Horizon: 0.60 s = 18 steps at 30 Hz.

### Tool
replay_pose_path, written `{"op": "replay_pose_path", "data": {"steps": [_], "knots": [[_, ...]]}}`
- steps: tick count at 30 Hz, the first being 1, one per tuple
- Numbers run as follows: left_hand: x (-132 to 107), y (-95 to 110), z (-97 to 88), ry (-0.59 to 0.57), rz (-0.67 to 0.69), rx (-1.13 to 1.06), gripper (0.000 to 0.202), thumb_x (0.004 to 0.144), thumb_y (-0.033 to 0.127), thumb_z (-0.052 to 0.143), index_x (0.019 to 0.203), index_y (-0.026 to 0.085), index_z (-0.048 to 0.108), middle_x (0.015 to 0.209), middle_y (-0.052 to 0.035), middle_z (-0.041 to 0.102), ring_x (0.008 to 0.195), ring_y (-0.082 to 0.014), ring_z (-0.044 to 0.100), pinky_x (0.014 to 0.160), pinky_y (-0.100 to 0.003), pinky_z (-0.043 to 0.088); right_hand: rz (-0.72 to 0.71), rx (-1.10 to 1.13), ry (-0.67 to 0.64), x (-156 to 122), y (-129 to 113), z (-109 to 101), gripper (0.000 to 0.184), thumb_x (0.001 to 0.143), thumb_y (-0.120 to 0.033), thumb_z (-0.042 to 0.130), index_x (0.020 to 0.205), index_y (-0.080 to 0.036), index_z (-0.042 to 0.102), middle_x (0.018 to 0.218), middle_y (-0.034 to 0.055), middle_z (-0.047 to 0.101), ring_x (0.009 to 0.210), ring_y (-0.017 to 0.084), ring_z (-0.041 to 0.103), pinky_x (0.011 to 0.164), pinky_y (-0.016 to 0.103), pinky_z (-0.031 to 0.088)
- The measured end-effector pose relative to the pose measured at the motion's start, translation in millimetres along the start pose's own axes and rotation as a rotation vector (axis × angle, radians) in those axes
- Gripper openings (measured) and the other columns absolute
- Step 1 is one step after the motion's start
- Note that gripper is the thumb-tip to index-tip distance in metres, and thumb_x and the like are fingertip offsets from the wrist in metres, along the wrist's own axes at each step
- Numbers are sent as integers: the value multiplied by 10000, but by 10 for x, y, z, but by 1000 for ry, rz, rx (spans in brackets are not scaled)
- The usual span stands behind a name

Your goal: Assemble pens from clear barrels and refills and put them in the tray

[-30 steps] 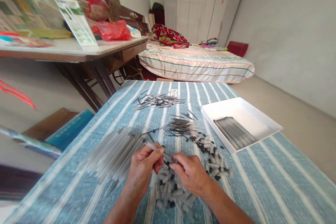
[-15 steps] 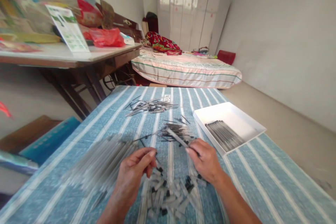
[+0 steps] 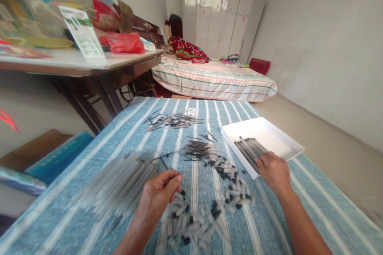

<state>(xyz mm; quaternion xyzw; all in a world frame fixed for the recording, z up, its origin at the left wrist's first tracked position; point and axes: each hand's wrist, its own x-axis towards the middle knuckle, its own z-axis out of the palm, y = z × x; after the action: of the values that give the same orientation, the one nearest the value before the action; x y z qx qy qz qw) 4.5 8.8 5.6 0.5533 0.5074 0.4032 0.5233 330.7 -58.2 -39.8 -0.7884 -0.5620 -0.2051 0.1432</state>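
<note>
My right hand (image 3: 274, 170) reaches over the near rim of a shallow white box (image 3: 283, 137). Its fingers are closed on a grey pen (image 3: 245, 144), which lies along a row of similar dark grey pens (image 3: 243, 150) inside. Over the middle of the table my left hand (image 3: 163, 187) is closed in a pinch; what it holds, if anything, is hidden. To its left lies a pile of long translucent pen barrels (image 3: 119, 179). In front of and right of it are scattered translucent caps with black pieces (image 3: 197, 225). Thin dark refills (image 3: 197, 149) lie beyond.
Another heap of thin dark sticks (image 3: 175, 120) lies farther back on the blue striped tablecloth (image 3: 149, 143). At the left stands a side table (image 3: 119, 61) with bags and a green-white card (image 3: 82, 34). A bed (image 3: 212, 75) is behind, and blue boxes (image 3: 62, 165) sit low at left.
My right hand has moved right with the pen, from above the refills to the row in the white box. My left hand stays pinched, shifted slightly right.
</note>
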Motion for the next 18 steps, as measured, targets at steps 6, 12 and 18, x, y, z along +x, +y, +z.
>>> {"op": "replay_pose_path", "data": {"steps": [6,12,18], "knots": [[48,-51,-41,-10,-12,66,208,642,352,642,700,152,654,467,32,554,376,-82,420,394,-192,323,53,-18,-123,-37,-45,-13,307,855,-294,465,646,-206,673,758,48,644,734,195,577,686,327,342],[40,-59,-28,-13,-2,112,220,662,359,614,718,148,637,484,38,548,396,-82,420,401,-192,323,77,-52,-138,-67,-76,-37,318,863,-302,458,663,-200,682,756,47,639,771,184,564,736,318,323],[54,-36,-88,25,-4,97,199,665,337,596,712,145,625,489,38,545,381,-74,407,390,-188,315,85,-80,-137,-115,-69,-26,317,859,-306,458,659,-198,679,773,38,647,762,181,569,726,313,331]]}}
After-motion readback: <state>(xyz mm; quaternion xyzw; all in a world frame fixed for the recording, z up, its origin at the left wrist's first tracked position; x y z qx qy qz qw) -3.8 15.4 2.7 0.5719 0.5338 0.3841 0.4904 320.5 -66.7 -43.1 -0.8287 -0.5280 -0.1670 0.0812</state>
